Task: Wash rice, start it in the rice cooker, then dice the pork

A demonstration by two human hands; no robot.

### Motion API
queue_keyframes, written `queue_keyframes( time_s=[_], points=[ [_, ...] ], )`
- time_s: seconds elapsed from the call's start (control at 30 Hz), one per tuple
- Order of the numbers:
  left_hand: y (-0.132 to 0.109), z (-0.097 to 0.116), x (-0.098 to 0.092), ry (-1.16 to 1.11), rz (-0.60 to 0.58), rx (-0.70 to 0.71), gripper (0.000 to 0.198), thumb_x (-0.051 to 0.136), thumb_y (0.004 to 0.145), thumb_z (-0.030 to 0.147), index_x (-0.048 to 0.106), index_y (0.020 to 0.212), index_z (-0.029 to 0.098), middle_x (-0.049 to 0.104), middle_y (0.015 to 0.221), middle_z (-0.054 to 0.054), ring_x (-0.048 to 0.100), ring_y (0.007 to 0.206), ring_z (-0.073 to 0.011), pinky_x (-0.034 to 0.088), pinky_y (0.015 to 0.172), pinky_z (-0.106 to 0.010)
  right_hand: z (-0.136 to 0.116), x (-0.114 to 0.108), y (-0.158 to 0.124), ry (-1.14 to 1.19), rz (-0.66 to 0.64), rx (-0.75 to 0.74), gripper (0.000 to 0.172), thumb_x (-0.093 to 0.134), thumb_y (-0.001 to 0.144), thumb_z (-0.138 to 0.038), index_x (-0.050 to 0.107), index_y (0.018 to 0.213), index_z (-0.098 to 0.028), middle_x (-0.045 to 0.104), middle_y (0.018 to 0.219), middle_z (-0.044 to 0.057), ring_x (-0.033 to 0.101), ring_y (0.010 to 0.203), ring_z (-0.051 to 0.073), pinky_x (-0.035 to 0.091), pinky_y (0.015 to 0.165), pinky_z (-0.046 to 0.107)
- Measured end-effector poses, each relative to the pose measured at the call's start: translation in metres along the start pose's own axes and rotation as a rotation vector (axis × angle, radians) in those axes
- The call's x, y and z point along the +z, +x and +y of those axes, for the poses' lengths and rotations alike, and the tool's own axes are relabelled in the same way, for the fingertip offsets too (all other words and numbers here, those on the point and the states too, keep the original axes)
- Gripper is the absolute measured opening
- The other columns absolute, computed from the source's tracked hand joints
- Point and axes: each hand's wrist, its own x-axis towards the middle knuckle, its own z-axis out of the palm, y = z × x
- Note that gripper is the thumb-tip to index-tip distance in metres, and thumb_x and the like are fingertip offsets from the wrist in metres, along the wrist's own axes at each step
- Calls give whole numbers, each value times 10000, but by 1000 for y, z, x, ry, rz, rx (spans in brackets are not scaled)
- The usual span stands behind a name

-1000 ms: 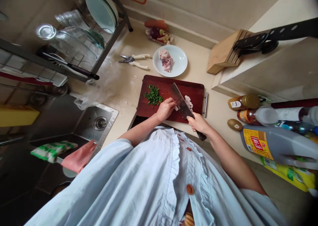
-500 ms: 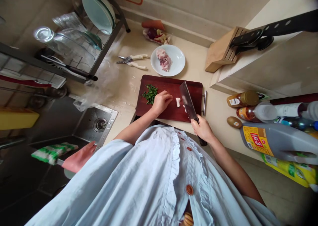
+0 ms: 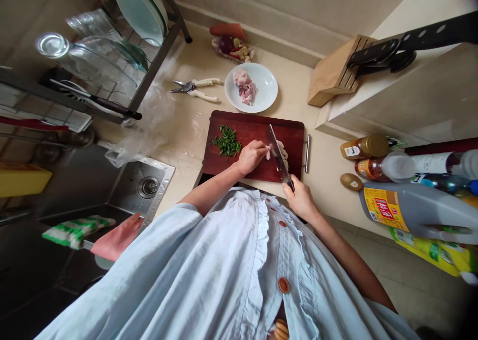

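A dark red cutting board (image 3: 248,126) lies before me on the counter. My left hand (image 3: 252,158) is over its middle, fingertips pinched against a small pale piece of meat (image 3: 268,153). My right hand (image 3: 300,196) grips a cleaver (image 3: 279,155) by its black handle. Its blade stands upright right beside my left fingertips, at the pale piece. More pale pieces show on the far side of the blade, partly hidden by it. A pile of chopped greens (image 3: 227,142) sits at the board's left.
Behind the board stand a white plate (image 3: 268,83) with raw meat (image 3: 245,86) and open kitchen shears (image 3: 197,89). A knife block (image 3: 332,73) is back right; bottles (image 3: 366,148) and a kiwi (image 3: 351,182) sit right. Left are a dish rack (image 3: 153,73) and sink (image 3: 129,185).
My left hand has shifted right and its fingertips have come to the pale piece. The cleaver has moved slightly left and up to it, with pale pieces now showing beyond its blade.
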Motion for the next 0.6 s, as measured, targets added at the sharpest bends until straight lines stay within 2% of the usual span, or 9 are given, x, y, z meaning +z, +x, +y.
queue_keyframes(
  time_s=[0.37, 0.5, 0.6],
  points=[
    [2, 4, 0, 31, -67, -39, 324, 405, 946, 295, 692, 846, 182, 610, 890, -60, 495, 812, -175, 399, 726, -279, -2, 2, -6, -144, -53, 27, 292, 396, 843, -312, 599, 1009, -184, 628, 694, 44, 578, 638, 186, 373, 582, 249],
    [2, -1, 0, 8, -55, -37, 336, 392, 950, 300, 689, 844, 184, 601, 867, -56, 499, 806, -175, 399, 713, -278, -11, 8, 21, -147, -73, 53, 311, 406, 844, -315, 601, 1052, -191, 658, 751, 64, 606, 677, 203, 406, 599, 255],
    [3, -6, 1, 9, -21, -57, 369, 362, 961, 309, 686, 834, 185, 587, 833, -49, 507, 786, -166, 400, 697, -274, -18, 14, 46, -131, -65, -8, 371, 421, 838, -308, 579, 1154, -196, 674, 854, 82, 630, 771, 225, 440, 669, 276]
  ],
)
